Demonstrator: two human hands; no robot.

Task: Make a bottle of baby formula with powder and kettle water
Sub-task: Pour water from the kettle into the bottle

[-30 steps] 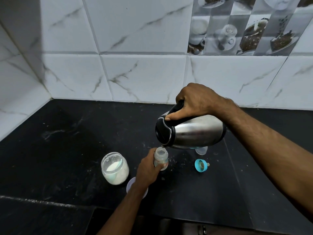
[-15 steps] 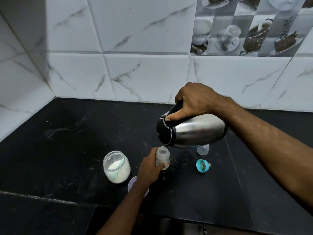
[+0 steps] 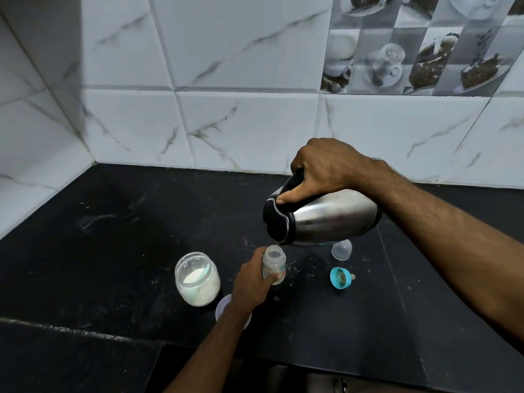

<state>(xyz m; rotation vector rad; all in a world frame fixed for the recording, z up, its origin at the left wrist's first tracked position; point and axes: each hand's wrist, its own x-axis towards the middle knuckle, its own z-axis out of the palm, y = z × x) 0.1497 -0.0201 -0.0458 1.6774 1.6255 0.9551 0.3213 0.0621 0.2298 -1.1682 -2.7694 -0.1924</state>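
A small clear baby bottle (image 3: pixel 273 260) stands upright on the black counter (image 3: pixel 113 251), open at the top. My left hand (image 3: pixel 252 282) is wrapped around its lower part. My right hand (image 3: pixel 323 168) grips the black handle of a steel kettle (image 3: pixel 323 219), which is tipped far over to the left with its spout just above the bottle's mouth. I cannot make out a stream of water. An open glass jar (image 3: pixel 197 279) with white powder in it stands to the left of the bottle.
A blue teat ring (image 3: pixel 340 277) and a clear bottle cap (image 3: pixel 341 249) lie on the counter to the right of the bottle. A pale round lid (image 3: pixel 224 307) lies partly under my left wrist. White tiled walls close the back and left.
The kettle stays tipped over the bottle and both hands keep their grip. The view has shifted slightly, with little movement of the objects.
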